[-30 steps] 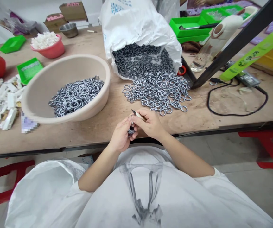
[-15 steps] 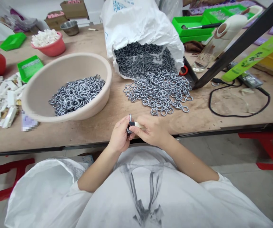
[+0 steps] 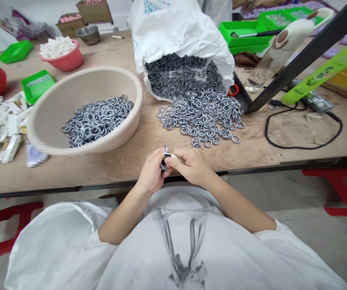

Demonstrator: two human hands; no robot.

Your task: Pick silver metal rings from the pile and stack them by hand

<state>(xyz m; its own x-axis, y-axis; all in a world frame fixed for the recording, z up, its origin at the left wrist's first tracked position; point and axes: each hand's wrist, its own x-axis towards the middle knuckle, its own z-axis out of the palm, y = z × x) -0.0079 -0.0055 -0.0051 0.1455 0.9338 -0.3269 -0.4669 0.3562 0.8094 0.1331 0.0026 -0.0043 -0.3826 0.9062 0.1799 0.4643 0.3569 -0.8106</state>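
Note:
At the table's front edge, my left hand (image 3: 152,171) is closed on a grey metal ring (image 3: 163,164); a ring edge also shows above its fingertips, and I cannot tell how many rings it holds. My right hand (image 3: 191,165) meets it, thumb and fingers pinching a small cream-handled tool with a dark flat end (image 3: 168,155). That end touches or overlaps the ring, and most of the handle is hidden by the fingers. Just beyond the hands lies a pile of loose grey rings (image 3: 203,117), spilling from a white sack (image 3: 179,32).
A beige basin (image 3: 49,117) with many rings stands at left. White pieces (image 3: 4,125), green trays (image 3: 37,86) and a pink bowl (image 3: 67,60) lie further left. At right are a dark metal post (image 3: 297,60), a bottle (image 3: 282,52) and a black cable (image 3: 270,137).
My right hand has shifted slightly left against my left hand. Its fingers cover more of the cream handle, and the dark end shows less. The ring pile is unchanged.

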